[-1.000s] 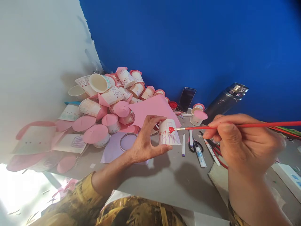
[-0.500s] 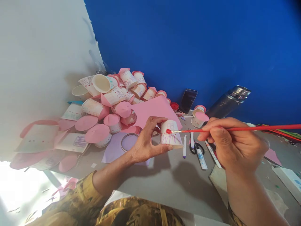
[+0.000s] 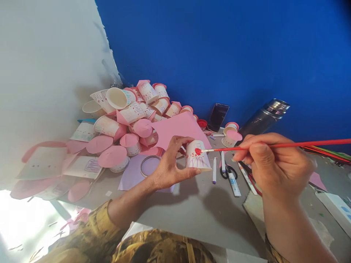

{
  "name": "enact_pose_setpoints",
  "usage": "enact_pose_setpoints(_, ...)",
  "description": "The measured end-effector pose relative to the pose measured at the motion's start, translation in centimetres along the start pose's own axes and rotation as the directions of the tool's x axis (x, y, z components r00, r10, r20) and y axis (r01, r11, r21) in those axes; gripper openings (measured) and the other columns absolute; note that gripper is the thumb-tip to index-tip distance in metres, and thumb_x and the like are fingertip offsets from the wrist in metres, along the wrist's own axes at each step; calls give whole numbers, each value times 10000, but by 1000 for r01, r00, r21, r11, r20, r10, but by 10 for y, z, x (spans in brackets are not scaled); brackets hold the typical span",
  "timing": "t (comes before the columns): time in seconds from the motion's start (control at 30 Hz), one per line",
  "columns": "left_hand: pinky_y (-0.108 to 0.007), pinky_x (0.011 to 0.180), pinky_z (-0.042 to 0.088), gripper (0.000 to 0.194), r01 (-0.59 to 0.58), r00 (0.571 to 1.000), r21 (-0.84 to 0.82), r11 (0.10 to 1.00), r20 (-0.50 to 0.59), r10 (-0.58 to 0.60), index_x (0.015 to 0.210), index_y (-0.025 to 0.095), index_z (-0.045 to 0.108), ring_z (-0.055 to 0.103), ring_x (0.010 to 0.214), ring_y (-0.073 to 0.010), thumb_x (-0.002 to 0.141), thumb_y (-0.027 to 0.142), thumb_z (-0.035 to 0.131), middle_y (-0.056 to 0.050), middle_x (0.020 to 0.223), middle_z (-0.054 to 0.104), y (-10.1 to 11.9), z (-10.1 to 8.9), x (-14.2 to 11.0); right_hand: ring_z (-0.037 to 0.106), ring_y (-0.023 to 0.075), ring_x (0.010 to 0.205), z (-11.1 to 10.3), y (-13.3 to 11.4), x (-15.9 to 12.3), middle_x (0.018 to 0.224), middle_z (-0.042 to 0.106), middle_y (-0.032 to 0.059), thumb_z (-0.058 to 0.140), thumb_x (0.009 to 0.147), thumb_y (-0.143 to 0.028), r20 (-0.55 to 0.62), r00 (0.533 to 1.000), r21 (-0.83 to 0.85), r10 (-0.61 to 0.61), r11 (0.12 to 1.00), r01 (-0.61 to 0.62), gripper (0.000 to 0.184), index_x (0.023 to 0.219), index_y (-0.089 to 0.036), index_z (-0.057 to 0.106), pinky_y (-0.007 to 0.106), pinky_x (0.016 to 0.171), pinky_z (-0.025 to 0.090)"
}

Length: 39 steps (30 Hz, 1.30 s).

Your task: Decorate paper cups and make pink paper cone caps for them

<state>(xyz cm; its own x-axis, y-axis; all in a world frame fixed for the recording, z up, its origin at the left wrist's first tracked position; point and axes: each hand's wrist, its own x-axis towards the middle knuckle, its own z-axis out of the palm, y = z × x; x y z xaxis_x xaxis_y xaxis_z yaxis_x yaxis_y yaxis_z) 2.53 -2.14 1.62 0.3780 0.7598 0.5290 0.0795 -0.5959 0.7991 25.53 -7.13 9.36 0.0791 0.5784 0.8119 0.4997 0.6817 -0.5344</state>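
My left hand [image 3: 168, 164] grips a small white paper cup [image 3: 197, 157] held upside down above the grey table [image 3: 197, 212]; the cup carries purple and red marks. My right hand [image 3: 274, 164] pinches a long red-handled paintbrush [image 3: 287, 145]. Its bristle tip, loaded with red paint, touches the cup's side where a red blot shows. Both hands are closed around what they hold.
A heap of decorated cups with pink paper discs [image 3: 128, 117] lies at the back left, beside a pink sheet [image 3: 178, 128]. Markers [image 3: 214, 170], scissors [image 3: 227, 171], a phone [image 3: 218, 116], a steel flask [image 3: 263, 117] and a tape ring [image 3: 149, 165] surround the hands.
The brush tip has shifted slightly along the cup's side and the red blot has grown. My right hand moved a little; the left keeps the cup in place.
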Motion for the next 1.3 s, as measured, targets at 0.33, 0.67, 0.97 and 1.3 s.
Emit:
enact_pose_setpoints(0.33,-500,1059,521,822,-26,998,109,994,-59,33,1454,297,458,493,1337,-314,749,276,878,-128,1414,460,-8,8,0,588,151,501,-4,8,13,726,756,5,679,985,-384,-242,970,-28,-5,1000,-2,177,899,-262,773,335,480,443)
enact_pose_setpoints(0.67,-493,1059,546,745,-49,998,67,997,-35,51,1415,271,477,539,1319,-292,764,223,837,-119,1408,512,-15,11,4,658,146,573,-11,59,71,662,742,10,630,962,-332,-132,987,-313,89,941,-127,231,847,-185,767,249,536,457)
enact_pose_setpoints(0.97,-490,1046,553,723,87,990,-32,996,-111,-90,1427,252,467,580,1334,-311,810,363,827,-135,1429,532,-23,14,4,720,204,835,36,129,131,908,828,82,556,1001,-304,206,863,-645,460,728,-234,314,818,-164,769,262,773,484)
enact_pose_setpoints(1.3,-467,1043,545,610,305,930,-631,713,38,-365,1304,223,599,623,1287,-315,777,445,814,-124,1376,645,-18,7,11,694,247,1110,92,167,139,1312,674,105,666,1025,-393,246,764,-768,596,601,-222,353,1304,-178,651,473,949,603)
